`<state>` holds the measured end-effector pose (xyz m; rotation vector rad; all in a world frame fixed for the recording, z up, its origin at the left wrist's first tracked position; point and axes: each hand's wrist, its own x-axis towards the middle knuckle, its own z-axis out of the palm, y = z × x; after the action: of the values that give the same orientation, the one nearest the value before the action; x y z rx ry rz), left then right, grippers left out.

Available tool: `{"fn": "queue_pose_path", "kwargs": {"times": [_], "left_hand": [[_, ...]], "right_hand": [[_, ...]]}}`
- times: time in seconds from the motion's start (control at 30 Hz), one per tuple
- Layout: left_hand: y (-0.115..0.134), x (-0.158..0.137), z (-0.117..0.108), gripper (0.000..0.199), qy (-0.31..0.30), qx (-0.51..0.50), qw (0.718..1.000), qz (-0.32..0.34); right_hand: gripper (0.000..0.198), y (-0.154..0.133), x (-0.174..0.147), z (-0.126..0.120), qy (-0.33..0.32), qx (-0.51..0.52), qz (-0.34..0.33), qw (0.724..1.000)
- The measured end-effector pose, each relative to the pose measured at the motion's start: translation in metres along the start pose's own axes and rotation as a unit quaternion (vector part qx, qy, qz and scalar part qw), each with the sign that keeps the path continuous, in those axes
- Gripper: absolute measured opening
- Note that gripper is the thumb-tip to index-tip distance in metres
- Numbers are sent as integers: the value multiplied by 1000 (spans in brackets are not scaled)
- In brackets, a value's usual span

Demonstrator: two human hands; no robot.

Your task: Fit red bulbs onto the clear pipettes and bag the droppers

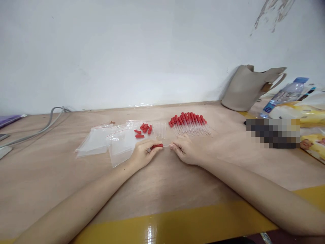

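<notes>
Between finger and thumb, my left hand pinches a red rubber dropper bulb. A thin clear dropper tube runs from the bulb's open end into my right hand, whose fingers are closed on it. Tube and bulb meet in line; how deep the tube sits inside cannot be seen. Just beyond my left hand, several loose red bulbs lie on clear plastic bags. Bare clear tubes lie in a row beside them. Behind my right hand is a fanned row of red-capped droppers.
More clear bags lie at the left, near grey cables. A beige bag, a water bottle and yellow packages stand or lie at the right. The wall borders the table's back; yellow tape marks its front edge.
</notes>
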<state>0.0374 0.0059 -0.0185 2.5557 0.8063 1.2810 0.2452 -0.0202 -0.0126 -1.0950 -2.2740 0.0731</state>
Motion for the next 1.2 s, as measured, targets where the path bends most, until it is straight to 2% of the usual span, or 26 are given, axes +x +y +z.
{"fn": "queue_pose_path", "kwargs": {"times": [0.13,0.2,0.3,0.4,0.47,0.53,0.67,0.83,1.2], "left_hand": [[-7,2,-1,18,6,22,1000,1],[-11,2,-4,25,8,59,998,-11],[-15,1,-9,25,3,109,992,-63],[-19,0,-11,15,-56,125,985,-102],[-20,-1,-10,12,-97,121,980,-123],[-20,0,-9,12,-116,113,977,-141],[-21,1,-9,12,-117,102,977,-147],[-21,1,-9,12,-120,99,976,-151],[-21,2,-9,11,-122,103,976,-150]], "right_hand": [[28,-9,2,-11,-45,-42,-12,998],[23,-9,2,-14,-49,-26,10,998],[22,3,1,-15,-12,53,112,992],[25,28,3,-18,56,127,240,961],[25,47,6,-25,105,91,326,935],[27,66,9,-34,139,18,382,913],[28,96,9,-48,145,-81,459,873],[28,117,0,-47,149,-149,487,848],[28,119,-4,-40,107,-191,483,848]]}}
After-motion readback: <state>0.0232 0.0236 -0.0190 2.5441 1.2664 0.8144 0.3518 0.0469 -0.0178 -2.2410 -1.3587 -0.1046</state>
